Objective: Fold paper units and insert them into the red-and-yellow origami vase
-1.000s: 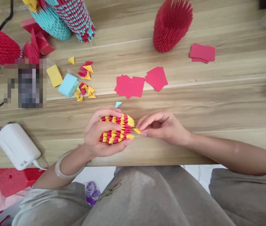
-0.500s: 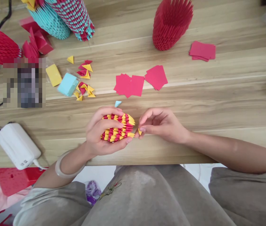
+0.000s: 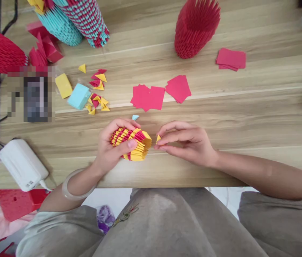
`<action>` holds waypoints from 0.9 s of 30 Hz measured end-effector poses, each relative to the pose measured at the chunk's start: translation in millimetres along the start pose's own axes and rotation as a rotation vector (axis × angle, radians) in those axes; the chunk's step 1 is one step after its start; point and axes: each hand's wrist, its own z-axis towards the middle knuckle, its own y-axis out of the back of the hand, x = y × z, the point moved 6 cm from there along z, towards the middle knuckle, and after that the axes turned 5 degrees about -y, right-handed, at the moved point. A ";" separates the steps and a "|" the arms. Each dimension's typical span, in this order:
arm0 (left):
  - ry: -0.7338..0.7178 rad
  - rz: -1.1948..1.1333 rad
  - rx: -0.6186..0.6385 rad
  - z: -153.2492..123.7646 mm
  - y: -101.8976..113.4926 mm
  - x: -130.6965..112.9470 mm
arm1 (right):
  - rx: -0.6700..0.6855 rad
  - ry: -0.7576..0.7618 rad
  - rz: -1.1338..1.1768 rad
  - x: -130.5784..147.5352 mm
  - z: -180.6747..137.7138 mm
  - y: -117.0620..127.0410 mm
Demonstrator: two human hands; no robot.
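Note:
My left hand (image 3: 110, 146) is wrapped round a red and yellow origami vase (image 3: 137, 151) built of folded paper pieces. The vase lies tilted, its yellow open rim facing right, with the thumb across its near side. Just right of the rim, my right hand (image 3: 185, 142) pinches a small yellow paper triangle (image 3: 158, 138) between its fingertips, apart from the vase. One light blue folded triangle (image 3: 135, 117) lies on the table behind my left hand. Farther left are several loose yellow and red folded triangles (image 3: 101, 77).
Red paper sheets (image 3: 156, 98) lie beyond my hands, with another red stack (image 3: 231, 59) at right. A red origami vase (image 3: 194, 32) stands at the back. Blue paper (image 3: 78, 96), yellow paper (image 3: 63, 85) and a white power bank-like box (image 3: 24, 164) are at left.
My left hand has turned the vase, so its open yellow rim now shows and the thumb lies on top. My right hand still pinches the yellow triangle, now slightly higher in view.

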 end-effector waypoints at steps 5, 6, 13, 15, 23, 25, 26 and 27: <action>0.371 -0.269 -0.035 2.4 -7.7 12.9 | -0.064 0.102 -0.100 1.1 -0.2 3.3; 0.431 -0.281 -0.030 2.4 -9.5 14.0 | -0.082 0.100 -0.102 0.5 -0.3 4.5; 0.637 -0.441 0.117 -2.2 -20.1 17.1 | -0.140 0.090 -0.108 2.7 0.2 9.6; 0.654 -0.468 0.128 -2.8 -20.0 18.3 | -0.123 0.063 -0.050 2.5 1.0 9.1; 0.757 -0.717 0.270 -8.8 -28.2 17.9 | -0.099 -0.105 0.205 -5.4 1.1 5.4; 0.803 -0.777 0.258 -10.1 -28.9 18.4 | -0.105 -0.129 0.251 -7.1 2.1 6.3; 0.816 -0.794 0.240 -10.0 -28.4 18.9 | -0.114 -0.137 0.265 -7.8 2.9 7.4; 0.825 -0.806 0.225 -9.8 -28.0 19.2 | -0.124 -0.147 0.274 -8.8 4.0 8.7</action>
